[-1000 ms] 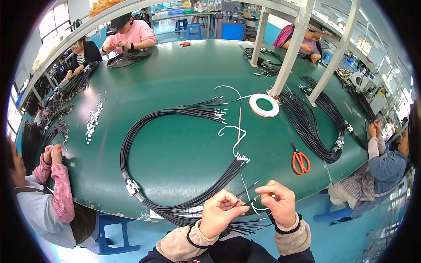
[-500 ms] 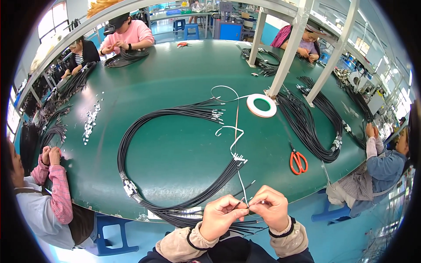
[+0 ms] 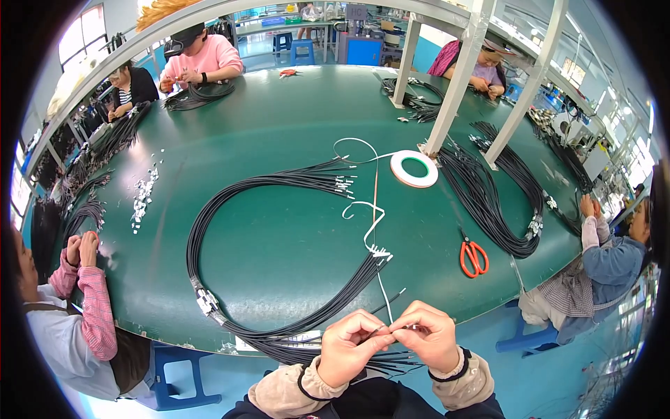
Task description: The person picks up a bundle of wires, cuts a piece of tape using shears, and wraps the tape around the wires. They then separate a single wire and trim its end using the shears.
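One big dark-green oval tabletop (image 3: 279,237) is carrying everything, w/ four other people sitting round its rim. One long loop of bundled black cables w/ white end connectors (image 3: 230,209) is lying across the middle, its near end running off the front edge to the person's hands. Approx. two more black cable heaps (image 3: 502,202) are lying at the right, by the slanted white posts. One white tape roll w/ green core (image 3: 414,168) is sitting beyond the loop; one pair of orange-handled scissors (image 3: 473,257) is resting nearby.

Left hand (image 3: 354,344) and right hand (image 3: 427,339) are meeting fingertip to fingertip, both pinching closed on one thin white tape strip (image 3: 380,286) trailing back toward the roll, just over the cable ends. Judging: keeping the strip taut and the cable ends gathered should give a neat wrap.
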